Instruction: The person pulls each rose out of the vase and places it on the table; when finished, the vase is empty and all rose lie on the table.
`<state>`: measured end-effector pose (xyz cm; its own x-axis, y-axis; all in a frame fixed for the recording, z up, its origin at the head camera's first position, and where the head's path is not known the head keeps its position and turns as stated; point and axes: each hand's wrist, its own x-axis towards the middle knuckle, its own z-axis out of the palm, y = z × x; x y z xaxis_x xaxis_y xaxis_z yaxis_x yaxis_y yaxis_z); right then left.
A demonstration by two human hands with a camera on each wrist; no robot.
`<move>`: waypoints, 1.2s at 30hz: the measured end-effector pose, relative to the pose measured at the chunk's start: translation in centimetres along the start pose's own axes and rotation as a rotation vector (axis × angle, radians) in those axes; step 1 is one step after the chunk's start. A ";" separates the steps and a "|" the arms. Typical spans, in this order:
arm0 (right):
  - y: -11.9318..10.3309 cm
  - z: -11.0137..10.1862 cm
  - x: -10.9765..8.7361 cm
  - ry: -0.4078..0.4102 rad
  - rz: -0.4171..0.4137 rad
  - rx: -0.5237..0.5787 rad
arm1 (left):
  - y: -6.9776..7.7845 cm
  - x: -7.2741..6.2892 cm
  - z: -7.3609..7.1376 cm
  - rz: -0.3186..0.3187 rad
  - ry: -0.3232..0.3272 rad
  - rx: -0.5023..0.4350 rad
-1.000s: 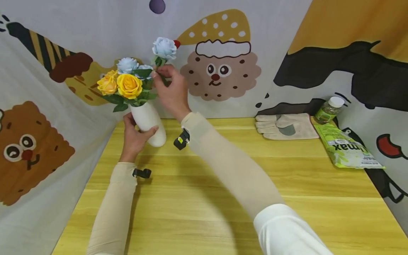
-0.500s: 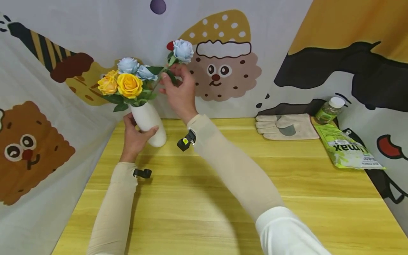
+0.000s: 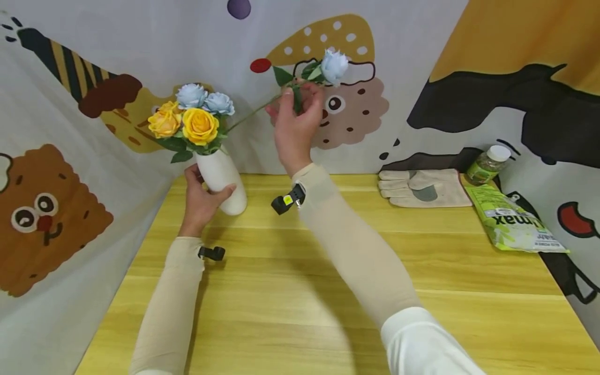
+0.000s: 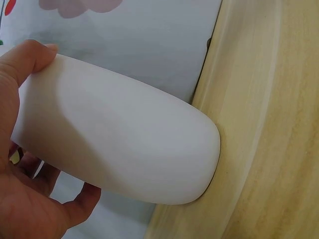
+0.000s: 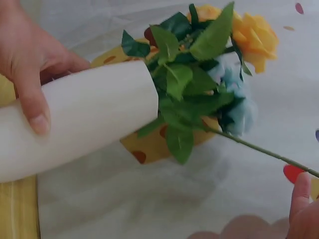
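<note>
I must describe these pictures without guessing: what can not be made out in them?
Lower end of the held stem: hidden by leaves, head and right wrist views.
Inside of the white vase: hidden by its wall, all views.
Most of the right hand: cut off by the right wrist view's edge; head view shows it.
Smaller lettering on the green bag, and the label of the jar: too small, head view.

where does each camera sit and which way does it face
Head: on the head, facing forward and down at the table; left hand, right hand and arms show.
Left wrist: on that wrist, facing the white vase; left hand shows.
Right wrist: on that wrist, facing the bouquet; parts of both hands show.
Wrist views share the vase.
</note>
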<state>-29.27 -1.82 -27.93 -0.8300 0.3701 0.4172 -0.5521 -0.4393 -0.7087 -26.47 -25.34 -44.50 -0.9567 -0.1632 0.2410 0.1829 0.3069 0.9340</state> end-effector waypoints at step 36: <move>3.1 -11.9 -7.5 -0.123 0.359 -0.297 | 0.1 0.3 0.1 -0.004 -0.008 -0.012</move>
<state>-23.79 3.76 -40.08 -0.9772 0.1304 0.1676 -0.1971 -0.2626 -0.9446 -26.75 -25.22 -44.40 -0.9592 -0.1565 0.2354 0.1821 0.2949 0.9380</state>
